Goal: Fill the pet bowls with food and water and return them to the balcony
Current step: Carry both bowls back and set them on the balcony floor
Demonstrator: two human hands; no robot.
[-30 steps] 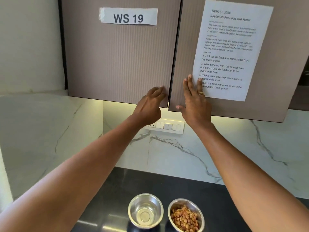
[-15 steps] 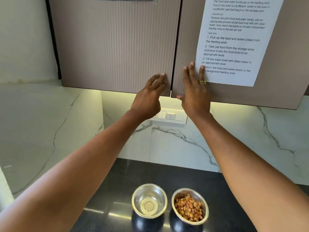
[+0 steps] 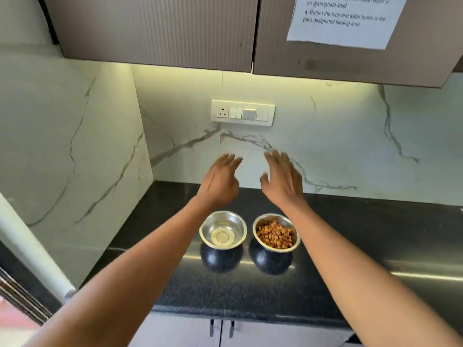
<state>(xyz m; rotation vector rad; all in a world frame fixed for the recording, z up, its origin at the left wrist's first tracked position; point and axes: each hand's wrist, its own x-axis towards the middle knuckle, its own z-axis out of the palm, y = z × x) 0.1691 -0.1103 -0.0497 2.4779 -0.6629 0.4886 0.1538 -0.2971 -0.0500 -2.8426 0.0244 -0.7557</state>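
Observation:
Two steel pet bowls stand side by side on the black counter [image 3: 363, 234]. The left bowl [image 3: 222, 229] holds a little clear water. The right bowl [image 3: 276, 232] is filled with brown kibble. My left hand [image 3: 220, 180] hovers above and behind the water bowl, fingers apart, holding nothing. My right hand [image 3: 283, 179] hovers above and behind the food bowl, also with fingers spread and nothing in it. Both hands are blurred by motion.
Two shut wall cabinet doors [image 3: 160, 31] hang above, the right one with a taped instruction sheet [image 3: 343, 21]. A switch plate [image 3: 243, 113] sits on the marble backsplash. Lower cabinet handles [image 3: 221, 328] show under the counter's front edge. A marble side wall [image 3: 62, 146] closes the left.
Both hands have left the wall cabinet doors and dropped down to just above the bowls. The view has tilted downward, showing more counter.

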